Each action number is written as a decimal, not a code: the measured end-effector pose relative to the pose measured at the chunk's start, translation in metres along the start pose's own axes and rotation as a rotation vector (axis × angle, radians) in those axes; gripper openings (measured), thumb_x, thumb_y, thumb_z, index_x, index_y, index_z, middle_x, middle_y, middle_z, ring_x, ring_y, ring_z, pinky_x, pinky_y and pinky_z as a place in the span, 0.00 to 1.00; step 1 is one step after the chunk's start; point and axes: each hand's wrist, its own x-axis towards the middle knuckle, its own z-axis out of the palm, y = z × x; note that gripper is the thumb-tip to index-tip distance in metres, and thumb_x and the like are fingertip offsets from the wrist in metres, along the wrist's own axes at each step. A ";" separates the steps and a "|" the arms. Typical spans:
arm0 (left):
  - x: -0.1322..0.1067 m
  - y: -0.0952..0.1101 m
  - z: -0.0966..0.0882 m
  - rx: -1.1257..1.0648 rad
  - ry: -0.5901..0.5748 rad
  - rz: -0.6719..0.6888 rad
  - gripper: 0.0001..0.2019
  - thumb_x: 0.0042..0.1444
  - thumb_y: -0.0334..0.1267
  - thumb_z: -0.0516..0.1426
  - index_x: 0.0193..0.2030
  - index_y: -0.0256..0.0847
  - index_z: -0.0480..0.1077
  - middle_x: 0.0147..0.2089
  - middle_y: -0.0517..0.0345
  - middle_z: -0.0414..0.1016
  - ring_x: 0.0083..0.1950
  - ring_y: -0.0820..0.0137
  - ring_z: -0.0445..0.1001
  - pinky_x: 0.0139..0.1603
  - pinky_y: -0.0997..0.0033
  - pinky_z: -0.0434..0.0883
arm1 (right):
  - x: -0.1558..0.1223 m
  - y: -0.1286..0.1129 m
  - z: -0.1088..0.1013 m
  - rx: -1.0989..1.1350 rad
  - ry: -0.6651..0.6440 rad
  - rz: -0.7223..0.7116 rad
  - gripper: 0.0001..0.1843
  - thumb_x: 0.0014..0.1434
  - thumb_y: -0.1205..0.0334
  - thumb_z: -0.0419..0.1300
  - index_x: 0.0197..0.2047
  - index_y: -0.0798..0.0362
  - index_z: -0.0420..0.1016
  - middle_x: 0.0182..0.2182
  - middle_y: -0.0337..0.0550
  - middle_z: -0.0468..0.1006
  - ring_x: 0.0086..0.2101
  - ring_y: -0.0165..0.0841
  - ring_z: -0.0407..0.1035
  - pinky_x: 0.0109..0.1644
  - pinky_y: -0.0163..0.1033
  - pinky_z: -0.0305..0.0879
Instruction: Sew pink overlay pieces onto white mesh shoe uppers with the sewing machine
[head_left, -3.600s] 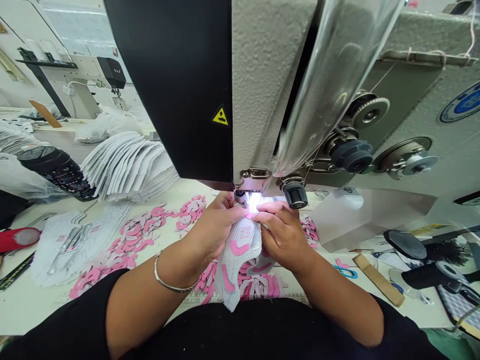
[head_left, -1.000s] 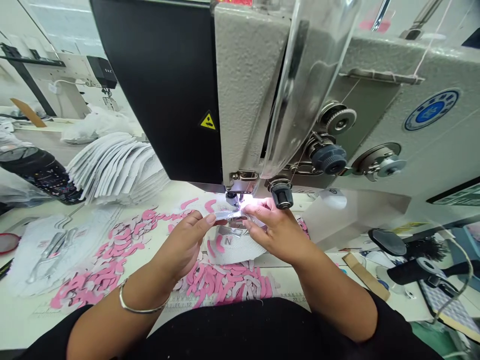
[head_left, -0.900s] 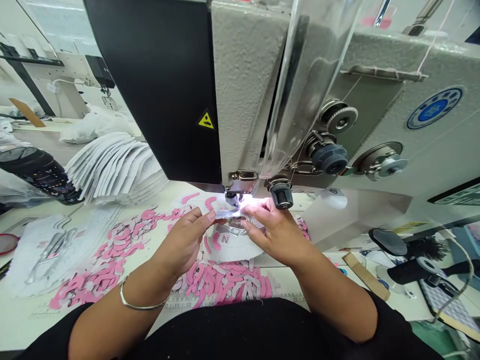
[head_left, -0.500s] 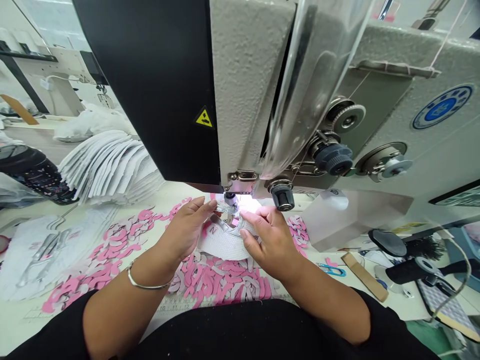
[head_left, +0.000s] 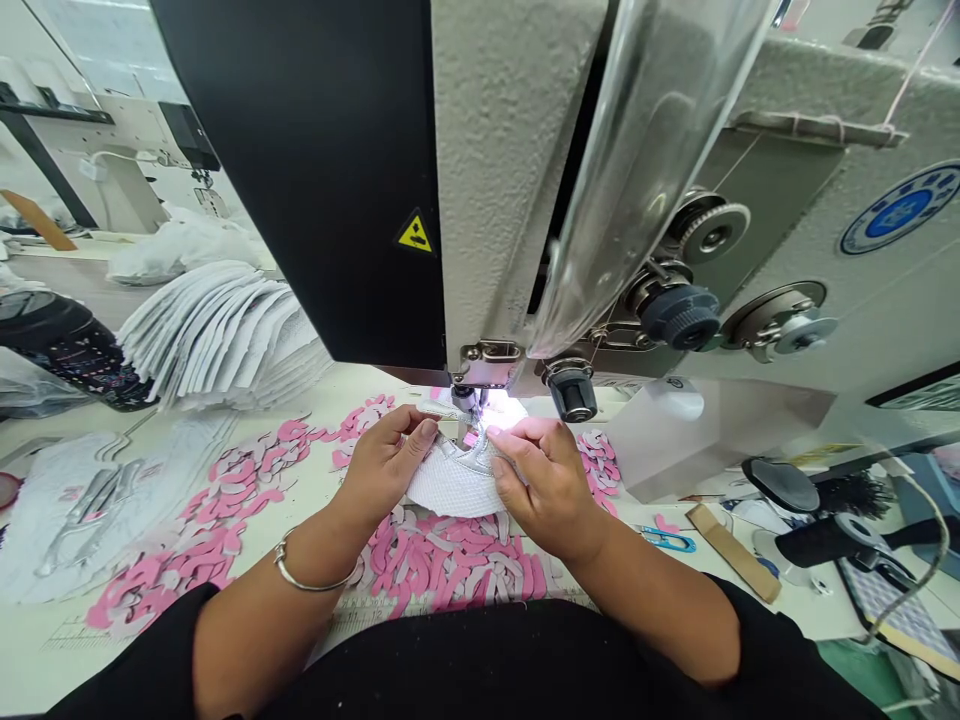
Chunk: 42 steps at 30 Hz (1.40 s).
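Observation:
A white mesh shoe-upper piece (head_left: 454, 487) with a silver strip lies under the lit needle foot (head_left: 471, 402) of a large grey sewing machine (head_left: 525, 180). My left hand (head_left: 386, 463) pinches the piece's left edge with thumb and fingers. My right hand (head_left: 544, 475) grips its right edge, fingertips close to the needle. A silver bangle (head_left: 307, 575) sits on my left wrist.
Pink and grey cut shapes (head_left: 247, 490) lie scattered over the table. A fanned stack of white mesh pieces (head_left: 221, 335) stands at the left, more flat pieces (head_left: 97, 500) nearer. Blue snips (head_left: 667, 541), a brown strip (head_left: 731, 565) and black tools (head_left: 825, 540) lie at the right.
The shoe piece was pulled back from the needle and turned, its pink trim no longer showing. Both hands regripped it and brought it back under the foot.

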 end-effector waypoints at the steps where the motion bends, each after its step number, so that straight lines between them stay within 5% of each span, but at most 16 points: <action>1: 0.000 0.000 -0.001 0.001 0.002 -0.005 0.17 0.63 0.53 0.54 0.41 0.41 0.74 0.34 0.60 0.73 0.34 0.69 0.67 0.35 0.70 0.62 | 0.000 0.000 0.000 -0.004 -0.004 0.002 0.18 0.63 0.68 0.58 0.56 0.49 0.73 0.42 0.47 0.73 0.44 0.38 0.69 0.50 0.48 0.71; 13: -0.003 0.011 -0.015 -0.112 0.002 -0.086 0.16 0.54 0.50 0.63 0.45 0.43 0.78 0.36 0.56 0.76 0.33 0.69 0.67 0.30 0.73 0.62 | 0.003 0.002 -0.003 -0.032 -0.034 0.020 0.17 0.64 0.66 0.57 0.55 0.48 0.75 0.42 0.46 0.75 0.45 0.38 0.69 0.51 0.48 0.69; 23: -0.004 0.020 -0.044 0.031 -0.182 -0.155 0.19 0.49 0.51 0.66 0.44 0.44 0.76 0.32 0.58 0.71 0.30 0.70 0.65 0.27 0.74 0.62 | 0.007 0.017 -0.015 0.027 -0.165 0.066 0.16 0.68 0.61 0.53 0.55 0.46 0.76 0.47 0.45 0.76 0.47 0.38 0.69 0.54 0.47 0.67; 25: -0.005 0.024 -0.048 0.094 -0.226 -0.152 0.16 0.50 0.51 0.65 0.40 0.43 0.74 0.30 0.60 0.70 0.29 0.70 0.65 0.26 0.74 0.62 | 0.009 0.038 -0.025 -0.054 -0.231 0.177 0.17 0.69 0.58 0.50 0.54 0.47 0.76 0.48 0.45 0.76 0.49 0.39 0.69 0.54 0.45 0.66; 27: -0.008 0.027 -0.050 0.135 -0.271 -0.164 0.14 0.51 0.50 0.65 0.36 0.43 0.72 0.28 0.61 0.69 0.28 0.70 0.65 0.25 0.75 0.61 | 0.007 0.066 -0.035 -0.254 -0.348 0.487 0.18 0.69 0.58 0.48 0.54 0.48 0.75 0.47 0.47 0.76 0.49 0.40 0.69 0.51 0.44 0.65; 29: -0.011 0.029 -0.047 0.128 -0.290 -0.193 0.14 0.52 0.50 0.65 0.35 0.43 0.70 0.26 0.62 0.67 0.27 0.71 0.63 0.24 0.75 0.59 | 0.001 0.094 -0.042 -0.356 -0.559 0.697 0.17 0.68 0.59 0.48 0.52 0.49 0.75 0.47 0.49 0.76 0.47 0.40 0.70 0.46 0.42 0.64; 33: -0.019 0.031 -0.031 -0.135 -0.256 -0.333 0.16 0.52 0.52 0.63 0.33 0.43 0.65 0.26 0.65 0.65 0.25 0.73 0.61 0.23 0.76 0.57 | -0.015 0.122 -0.041 -0.362 -0.738 0.774 0.12 0.62 0.61 0.56 0.46 0.51 0.77 0.45 0.48 0.77 0.40 0.38 0.71 0.38 0.38 0.61; 42: -0.031 0.039 -0.003 -0.487 -0.175 -0.455 0.16 0.53 0.47 0.64 0.31 0.41 0.62 0.23 0.65 0.65 0.23 0.76 0.60 0.23 0.79 0.55 | -0.020 0.111 -0.028 -0.341 -0.881 0.703 0.17 0.62 0.49 0.60 0.48 0.51 0.76 0.49 0.49 0.73 0.47 0.39 0.69 0.44 0.39 0.60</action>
